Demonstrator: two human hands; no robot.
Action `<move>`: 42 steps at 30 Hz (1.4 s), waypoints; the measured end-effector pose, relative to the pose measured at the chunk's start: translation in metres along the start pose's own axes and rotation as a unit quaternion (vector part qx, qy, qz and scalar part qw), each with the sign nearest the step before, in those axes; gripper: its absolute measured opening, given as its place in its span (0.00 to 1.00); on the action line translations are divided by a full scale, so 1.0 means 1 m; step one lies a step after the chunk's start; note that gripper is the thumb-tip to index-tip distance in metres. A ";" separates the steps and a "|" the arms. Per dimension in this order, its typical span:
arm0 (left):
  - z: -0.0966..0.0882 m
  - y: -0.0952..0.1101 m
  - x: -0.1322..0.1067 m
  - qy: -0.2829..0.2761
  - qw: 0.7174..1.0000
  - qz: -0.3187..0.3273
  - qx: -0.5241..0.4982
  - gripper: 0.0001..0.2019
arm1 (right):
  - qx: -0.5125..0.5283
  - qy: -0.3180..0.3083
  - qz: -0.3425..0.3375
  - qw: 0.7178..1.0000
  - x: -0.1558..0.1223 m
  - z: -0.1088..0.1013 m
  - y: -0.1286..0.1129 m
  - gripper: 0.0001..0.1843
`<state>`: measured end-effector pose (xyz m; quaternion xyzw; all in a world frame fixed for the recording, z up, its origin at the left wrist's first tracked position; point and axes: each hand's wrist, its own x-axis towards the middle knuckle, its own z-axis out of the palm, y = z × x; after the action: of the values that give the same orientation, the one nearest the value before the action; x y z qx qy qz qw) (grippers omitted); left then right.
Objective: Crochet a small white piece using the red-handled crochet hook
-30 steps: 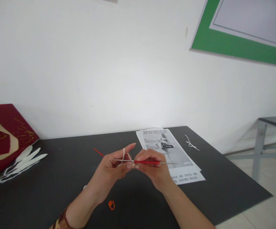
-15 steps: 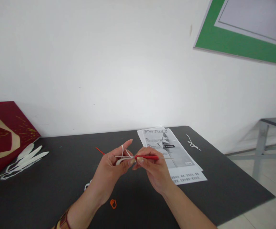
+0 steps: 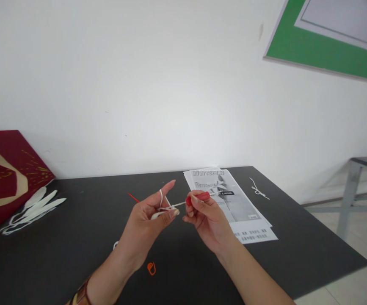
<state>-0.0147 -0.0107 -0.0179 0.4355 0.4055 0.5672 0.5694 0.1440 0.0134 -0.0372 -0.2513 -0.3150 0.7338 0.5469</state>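
White yarn (image 3: 162,197) loops over the raised index finger of my left hand (image 3: 148,218), whose thumb pinches a small white crocheted piece (image 3: 155,215). My right hand (image 3: 207,214) is closed round the red handle of a crochet hook (image 3: 202,196). The hook's thin metal shaft points left, and its tip reaches the yarn at my left thumb and fingers. How the tip sits in the loop is too small to make out. An orange stitch marker (image 3: 151,268) lies on the table below my left hand.
On the dark table (image 3: 100,212) printed sheets (image 3: 246,212) lie behind my right hand. A small tied white string (image 3: 259,189) is to their right. White crocheted leaf shapes (image 3: 42,207) rest by a dark red gift bag (image 3: 5,169) at left. A thin red stick (image 3: 133,197) lies behind my left hand.
My right hand has drawn the hook back to the right and tilted its handle end upward. More bare shaft shows between the hands. My left hand stays nearly in place.
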 end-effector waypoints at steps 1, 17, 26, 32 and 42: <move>0.000 0.000 0.000 0.001 1.000 0.004 0.013 0.26 | 0.000 -0.002 0.004 1.000 0.000 -0.001 0.000 0.10; -0.001 0.000 0.001 -0.018 0.999 -0.031 0.009 0.30 | -0.055 -0.002 -0.033 0.998 0.001 -0.001 -0.004 0.12; 0.005 -0.005 0.005 0.062 0.998 -0.027 0.003 0.33 | -0.355 0.023 -0.317 0.879 -0.011 0.002 0.000 0.03; 0.005 -0.007 0.003 0.065 0.991 -0.055 -0.101 0.36 | -0.592 -0.126 -0.548 0.577 -0.017 -0.005 0.010 0.20; -0.001 0.009 -0.001 -0.008 0.993 -0.068 -0.098 0.32 | -0.165 -0.050 -0.208 0.963 -0.007 -0.002 0.012 0.04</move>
<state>-0.0185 -0.0117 -0.0096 0.3534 0.3719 0.5605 0.6501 0.1401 0.0046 -0.0472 -0.2298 -0.5043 0.5531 0.6220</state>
